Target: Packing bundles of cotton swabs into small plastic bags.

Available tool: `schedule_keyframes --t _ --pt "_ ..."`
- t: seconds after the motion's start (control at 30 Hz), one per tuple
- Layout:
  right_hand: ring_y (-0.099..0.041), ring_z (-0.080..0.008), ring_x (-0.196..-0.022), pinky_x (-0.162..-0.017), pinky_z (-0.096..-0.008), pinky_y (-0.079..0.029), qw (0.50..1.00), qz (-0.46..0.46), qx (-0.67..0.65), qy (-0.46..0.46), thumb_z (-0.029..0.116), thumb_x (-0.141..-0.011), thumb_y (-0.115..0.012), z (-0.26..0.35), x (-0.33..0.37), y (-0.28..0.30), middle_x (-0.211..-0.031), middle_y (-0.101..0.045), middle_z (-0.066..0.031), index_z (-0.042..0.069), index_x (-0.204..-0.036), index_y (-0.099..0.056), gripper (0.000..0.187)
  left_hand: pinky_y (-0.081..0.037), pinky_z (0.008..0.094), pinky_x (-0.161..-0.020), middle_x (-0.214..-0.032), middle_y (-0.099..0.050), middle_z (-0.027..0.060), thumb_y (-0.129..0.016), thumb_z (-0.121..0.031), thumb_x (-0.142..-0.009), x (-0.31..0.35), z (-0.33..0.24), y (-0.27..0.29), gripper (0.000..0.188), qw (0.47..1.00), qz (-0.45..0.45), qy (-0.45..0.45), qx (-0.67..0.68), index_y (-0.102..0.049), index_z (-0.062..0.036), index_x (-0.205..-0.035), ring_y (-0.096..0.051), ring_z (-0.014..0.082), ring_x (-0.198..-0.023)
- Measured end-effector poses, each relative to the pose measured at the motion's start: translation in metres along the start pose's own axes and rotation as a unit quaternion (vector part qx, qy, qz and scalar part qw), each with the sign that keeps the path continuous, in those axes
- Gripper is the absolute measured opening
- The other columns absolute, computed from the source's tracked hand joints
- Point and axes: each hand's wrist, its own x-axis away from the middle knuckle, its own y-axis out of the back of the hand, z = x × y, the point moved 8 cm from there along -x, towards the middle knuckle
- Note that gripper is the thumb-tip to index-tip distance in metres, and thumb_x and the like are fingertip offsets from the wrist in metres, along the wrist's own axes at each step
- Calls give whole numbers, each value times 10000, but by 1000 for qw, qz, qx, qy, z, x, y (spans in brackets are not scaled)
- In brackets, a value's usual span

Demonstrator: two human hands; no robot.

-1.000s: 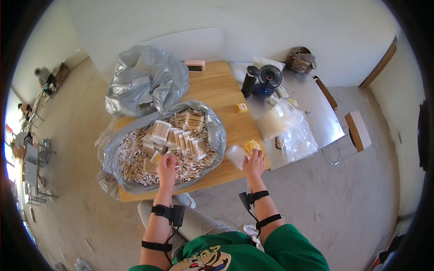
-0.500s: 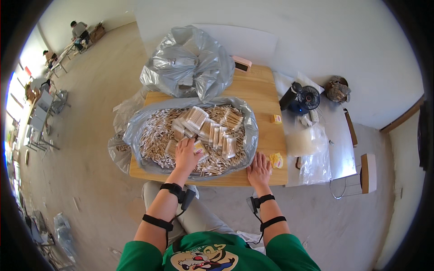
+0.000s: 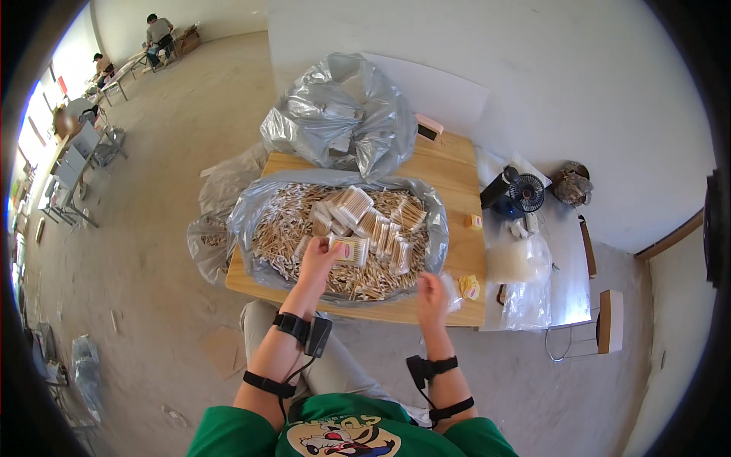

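Observation:
My left hand [image 3: 314, 263] pinches a clear pack of cotton swabs [image 3: 349, 251] with a yellow label, above the grey plastic bag [image 3: 437, 228] of swabs. Loose wooden-stick cotton swabs [image 3: 285, 228] fill that open bag. Bundles of packed swabs [image 3: 352, 204] lie on top of them. Raised at the bag's near right edge, my right hand [image 3: 432, 299] has its fingers curled together; what they hold, if anything, cannot be made out. Beside it on the wooden table [image 3: 461, 183] are clear plastic sleeves [image 3: 451, 293] and a pile of yellow labels [image 3: 470, 287].
A second grey bag [image 3: 343, 114] stands at the back, near a pink-edged device [image 3: 429, 127]. A small yellow box [image 3: 474, 222] sits at the right. On the side table are a fan [image 3: 527, 192], a black bottle [image 3: 499, 186] and clear film [image 3: 525, 263]. People work far left.
My left hand has lifted the labelled swab pack off the heap, turning its label into view. My right hand has risen from lying flat on the table, and its fingers have curled.

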Motion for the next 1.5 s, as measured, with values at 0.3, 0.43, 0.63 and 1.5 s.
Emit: schedule_keyframes --t 0.3,0.43,0.63,1.5 --pt "-594 -124 -682 -575 -292 -478 952 51 -279 -111 123 -885 -578 51 -8 -76 -846 -605 -80 14 -931 -596 120 -470 274 -755 -919 -605 86 -624 -91 -846 29 3 -25 254 990 58 -69 107 -454 -2 -1013 -586 137 -844" --pt "-602 -187 -647 -537 -292 -465 991 -45 -36 117 78 -864 -576 93 -11 -53 -749 -591 -74 9 -847 -601 75 -465 328 -664 -881 -603 139 -641 -146 -835 53 -37 -17 222 918 -65 -262 -291 -510 1 -938 -598 253 -773" --pt "-572 -321 -652 -551 -373 -459 948 -27 62 310 -18 -766 -604 147 11 -54 -748 -546 -126 14 -842 -600 82 -429 300 -533 -636 -593 87 -507 -304 -925 57 -33 -35 357 937 53 -213 -271 -560 9 -760 -545 146 -566" --pt "-591 -356 -731 -618 -426 -472 976 -30 61 208 -38 -737 -566 134 6 -48 -822 -596 -171 29 -981 -509 259 -438 409 -587 -688 -575 167 -616 -151 -767 80 -56 -39 194 892 96 -292 -331 -526 -1 -685 -571 343 -662"
